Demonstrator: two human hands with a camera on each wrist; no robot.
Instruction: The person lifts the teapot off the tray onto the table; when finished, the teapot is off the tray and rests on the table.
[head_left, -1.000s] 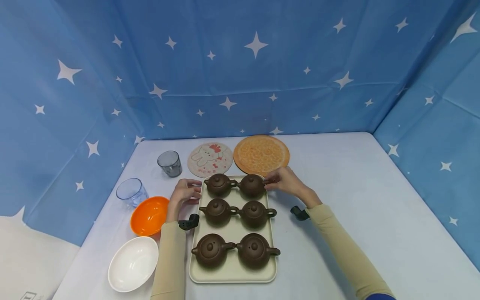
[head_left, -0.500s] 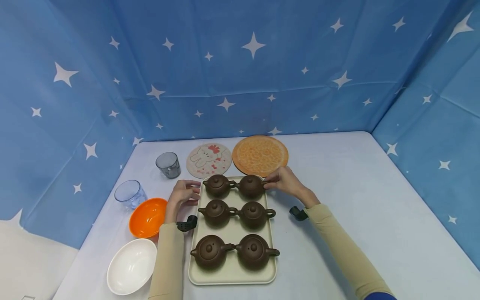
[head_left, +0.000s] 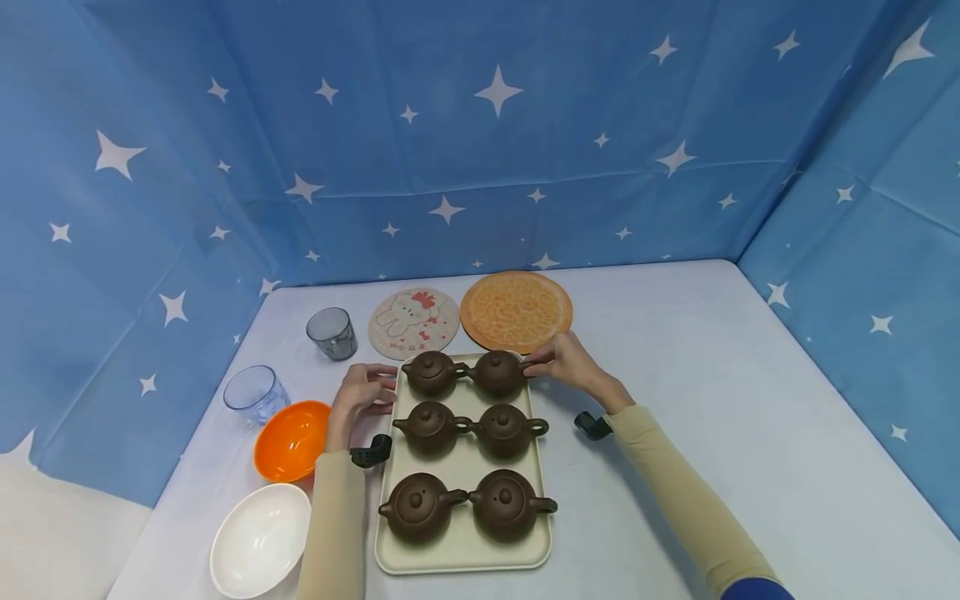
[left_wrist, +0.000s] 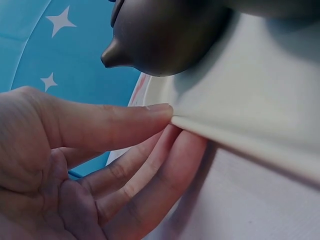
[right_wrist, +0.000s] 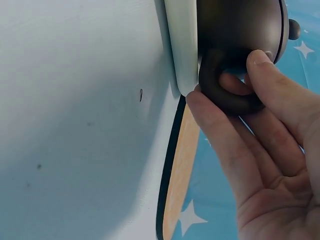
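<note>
Holding six teapots [head_left: 465, 442] — cream tray [head_left: 461, 554].

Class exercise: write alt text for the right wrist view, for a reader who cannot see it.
A right hand pinches the loop handle of a brown teapot standing at the edge of a cream tray. An orange mat lies beside the tray on the pale table.

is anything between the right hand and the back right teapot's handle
Nothing visible. The right hand is already on the teapot: its fingers curl around the handle, with one poking through the loop. The tray rim sits just beside it.
</note>
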